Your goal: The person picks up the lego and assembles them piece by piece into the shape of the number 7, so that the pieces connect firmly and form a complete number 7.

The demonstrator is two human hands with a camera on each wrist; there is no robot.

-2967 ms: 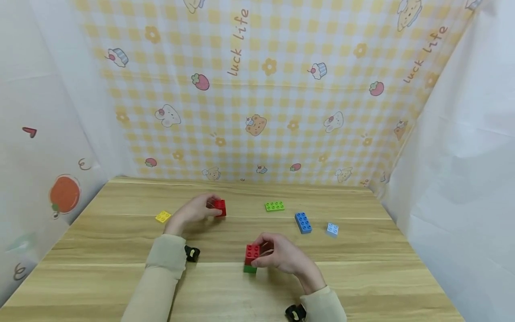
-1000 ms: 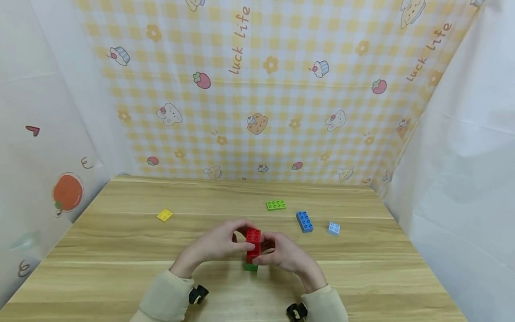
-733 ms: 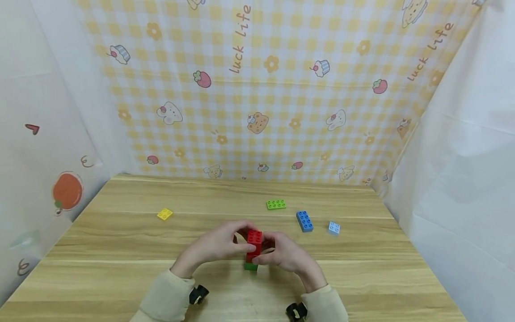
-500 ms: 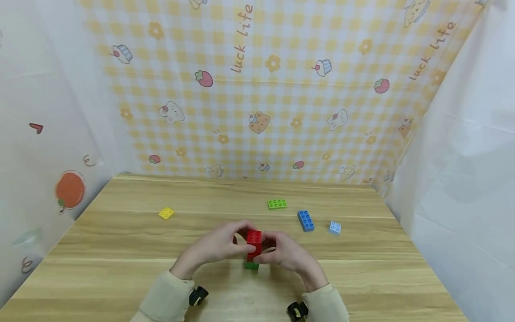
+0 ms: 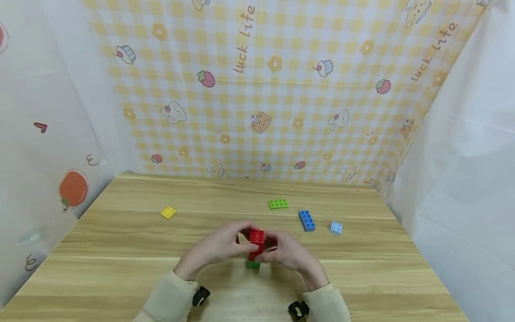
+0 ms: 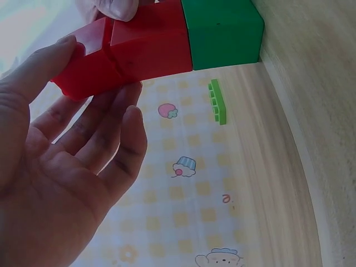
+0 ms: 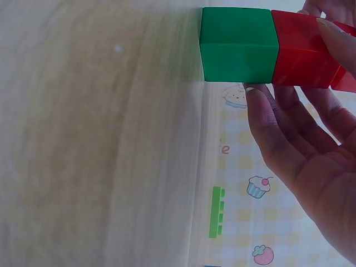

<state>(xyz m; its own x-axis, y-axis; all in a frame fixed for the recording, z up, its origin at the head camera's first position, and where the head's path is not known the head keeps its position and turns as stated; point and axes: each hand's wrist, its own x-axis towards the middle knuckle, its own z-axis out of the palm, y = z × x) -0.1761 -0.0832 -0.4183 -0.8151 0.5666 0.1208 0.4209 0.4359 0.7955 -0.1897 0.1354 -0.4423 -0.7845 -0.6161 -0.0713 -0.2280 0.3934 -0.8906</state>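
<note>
A small tower of building bricks stands upright on the wooden table in front of me: a green brick (image 5: 254, 265) at the bottom, a red brick (image 7: 300, 53) on it, and a second red brick (image 5: 257, 237) on top. My left hand (image 5: 220, 241) pinches the top red brick between thumb and fingers. From the other side my right hand (image 5: 289, 253) grips the middle red brick, thumb in front, fingers behind. In the left wrist view a thin seam runs between the two red bricks, the top one slightly tilted.
Behind the tower lie a flat lime-green brick (image 5: 278, 204), a blue brick (image 5: 307, 221) and a small light-blue brick (image 5: 336, 228). A flat yellow brick (image 5: 168, 212) is at the left. Patterned cloth (image 5: 225, 103) hangs along the table's back edge.
My left hand has brought the red brick from the back left onto the tower, over the right hand's brick. The right hand has stayed at the tower; lately both hands barely move.
</note>
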